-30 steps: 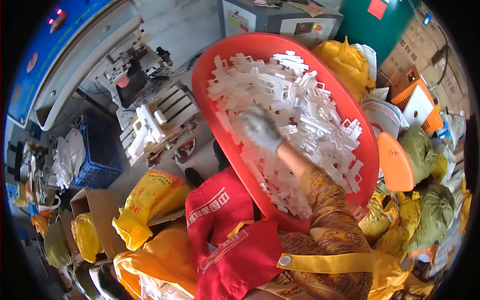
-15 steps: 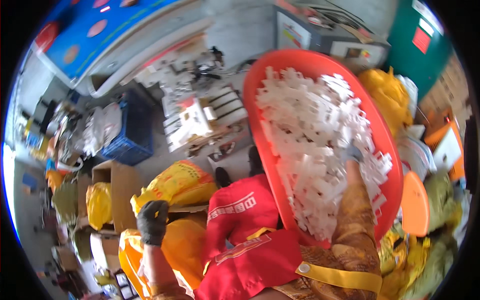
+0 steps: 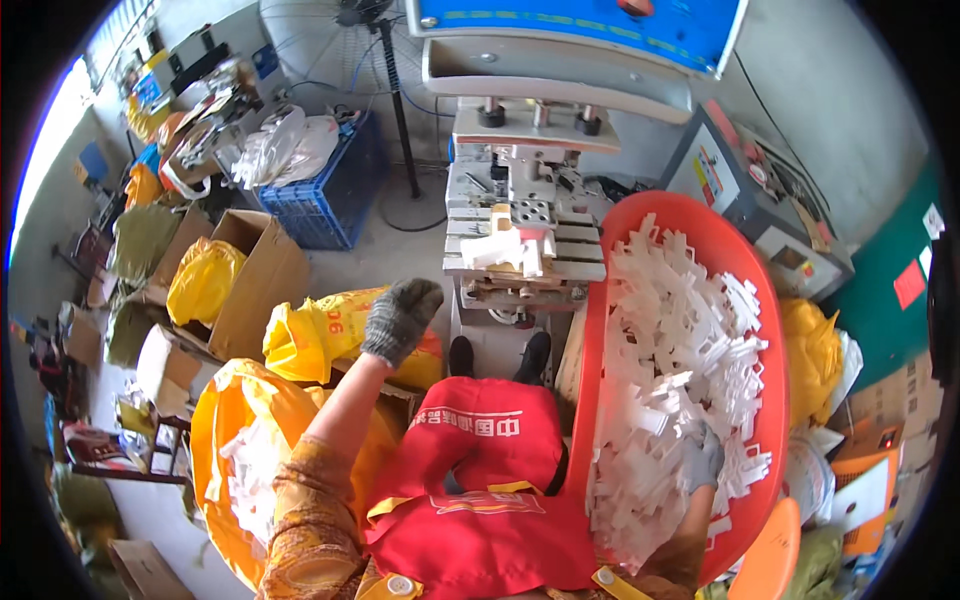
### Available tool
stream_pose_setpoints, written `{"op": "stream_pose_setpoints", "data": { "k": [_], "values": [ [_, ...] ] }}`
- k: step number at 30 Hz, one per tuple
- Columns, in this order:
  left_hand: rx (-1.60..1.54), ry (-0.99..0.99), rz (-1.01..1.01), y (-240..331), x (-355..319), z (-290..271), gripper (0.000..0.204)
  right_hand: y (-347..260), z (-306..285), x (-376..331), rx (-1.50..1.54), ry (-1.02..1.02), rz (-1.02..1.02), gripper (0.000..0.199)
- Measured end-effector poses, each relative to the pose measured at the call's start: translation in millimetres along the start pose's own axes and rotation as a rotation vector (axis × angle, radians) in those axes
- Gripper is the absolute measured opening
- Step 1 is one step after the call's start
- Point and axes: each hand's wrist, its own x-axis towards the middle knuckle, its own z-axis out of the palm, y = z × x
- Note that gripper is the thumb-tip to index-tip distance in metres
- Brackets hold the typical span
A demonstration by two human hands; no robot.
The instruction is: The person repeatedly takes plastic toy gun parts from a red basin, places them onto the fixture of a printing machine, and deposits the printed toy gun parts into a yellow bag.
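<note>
Hands first, nearest us. Our right hand (image 3: 703,462), in a grey glove, lies sunk in white plastic pieces (image 3: 680,370) heaped in a big orange basin (image 3: 745,270); we cannot tell how far its fingers curl. The basin stands tipped on edge against our red apron (image 3: 480,470). Heaped that steeply, the pieces could slide over the low rim (the tilt alone would do it). Our left hand (image 3: 400,318), gloved dark grey, hangs loosely curled and holds nothing, above a yellow sack (image 3: 320,335). Lower left, a yellow bag (image 3: 230,440) holds more white pieces. Farther off stand a small worktop (image 3: 525,262) under a press, cardboard boxes (image 3: 255,275) and a blue crate (image 3: 335,195).
</note>
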Motion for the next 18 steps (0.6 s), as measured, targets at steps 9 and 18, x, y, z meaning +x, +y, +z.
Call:
{"op": "stream_pose_setpoints", "data": {
  "k": [9, 18],
  "values": [
    [0.001, 0.286, 0.135, 27, 55, 52, 0.022, -88, -40, 23, 0.866, 0.074, -0.080, 0.048],
    [0.429, 0.219, 0.212, 70, 100, 6, 0.019, -240, -31, 72, 1.119, -0.239, -0.290, 0.042]
  ]
}}
